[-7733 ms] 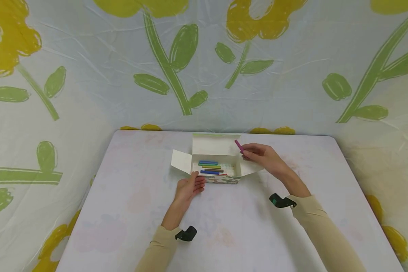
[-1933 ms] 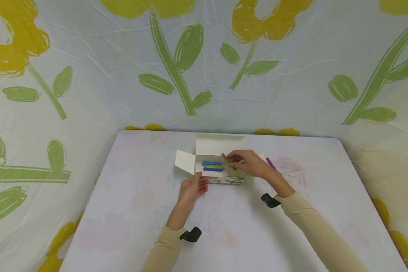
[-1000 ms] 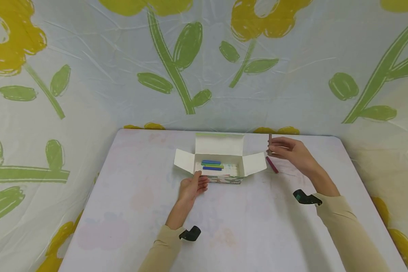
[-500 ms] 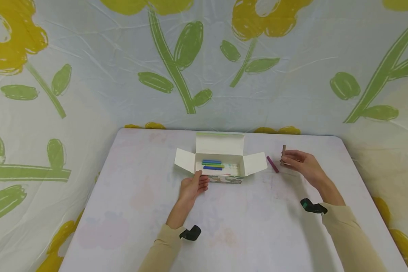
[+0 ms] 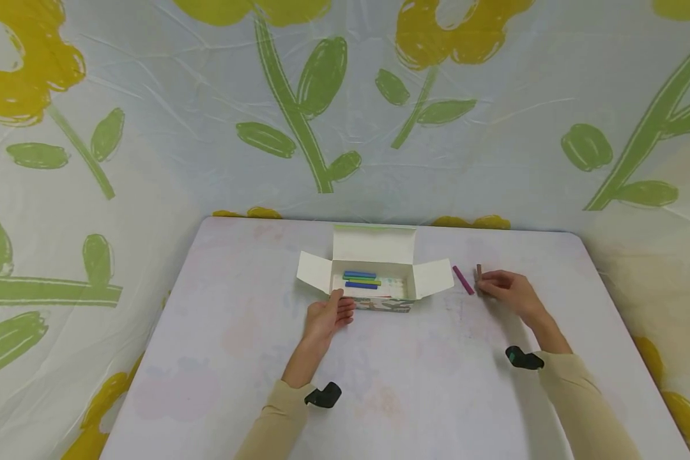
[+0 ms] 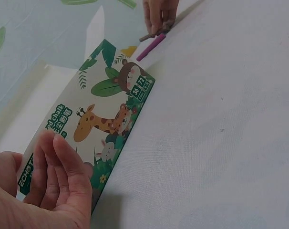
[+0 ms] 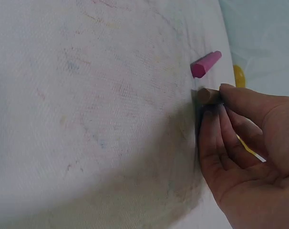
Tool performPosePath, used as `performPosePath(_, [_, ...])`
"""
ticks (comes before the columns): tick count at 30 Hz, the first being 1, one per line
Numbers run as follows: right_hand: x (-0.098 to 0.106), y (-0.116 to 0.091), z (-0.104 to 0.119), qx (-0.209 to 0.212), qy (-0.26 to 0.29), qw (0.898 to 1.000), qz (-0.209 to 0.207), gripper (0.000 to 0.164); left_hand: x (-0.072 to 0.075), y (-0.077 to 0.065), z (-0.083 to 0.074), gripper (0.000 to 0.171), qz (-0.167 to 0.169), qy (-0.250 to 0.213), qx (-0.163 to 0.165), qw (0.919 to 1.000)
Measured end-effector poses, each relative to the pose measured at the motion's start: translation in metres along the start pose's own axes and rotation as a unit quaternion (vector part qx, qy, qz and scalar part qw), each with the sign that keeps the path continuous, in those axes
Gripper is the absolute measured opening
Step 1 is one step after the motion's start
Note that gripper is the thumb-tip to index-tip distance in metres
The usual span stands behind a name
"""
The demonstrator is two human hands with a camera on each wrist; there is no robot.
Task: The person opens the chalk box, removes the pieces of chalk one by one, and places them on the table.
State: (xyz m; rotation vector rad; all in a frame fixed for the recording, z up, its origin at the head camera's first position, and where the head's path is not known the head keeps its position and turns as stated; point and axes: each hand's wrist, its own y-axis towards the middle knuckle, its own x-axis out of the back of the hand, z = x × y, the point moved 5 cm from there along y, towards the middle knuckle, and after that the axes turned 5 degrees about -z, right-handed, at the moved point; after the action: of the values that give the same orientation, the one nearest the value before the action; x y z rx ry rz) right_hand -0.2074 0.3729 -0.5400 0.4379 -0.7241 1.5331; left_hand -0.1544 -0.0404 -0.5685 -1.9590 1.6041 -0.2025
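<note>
While the left hand (image 5: 326,317) holds the box (image 5: 388,306), the right hand (image 5: 513,291) pinches brown chalk (image 7: 211,96)

Although the box stands open on the table (image 5: 207,319), its contents show only in the head view; the left wrist view gives the printed front, some of its lettering covered by fingers. The left hand has its thumb over the front rim and its fingers bent along the outside; the tip of the thumb is hidden in the left wrist view.

Inside, towards the left end, blue chalk (image 5: 359,274), green chalk, yellow-green chalk (image 5: 375,282) and dark blue chalk (image 5: 361,285) lie close together, the green one hard to separate from its neighbours. Just a thin strip of red chalk (image 5: 379,296) shows at the front wall.

To the right of the box, the right hand grasps the brown chalk between thumb and fingers, which cover part of it. It is low over the table; whether the chalk touches the surface, I cannot tell. Pink chalk (image 5: 463,280) lies loose just beside it, on the box side.

Both sleeves (image 5: 276,418) and the table's near edge are cut off in the head view. A broad shadow dims the right wrist view.
</note>
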Motion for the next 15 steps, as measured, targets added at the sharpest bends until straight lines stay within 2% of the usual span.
performPosePath(9, [-0.006, 0.000, 0.011, -0.003, -0.032, 0.999, -0.014, 0.042, -0.001, 0.001, 0.001, 0.041, -0.008, 0.001, 0.005, 1.0000])
performPosePath(15, [-0.003, -0.003, 0.024, 0.001, -0.032, 0.999, -0.032, 0.045, 0.000, 0.000, 0.001, 0.043, -0.007, 0.002, 0.005, 1.0000])
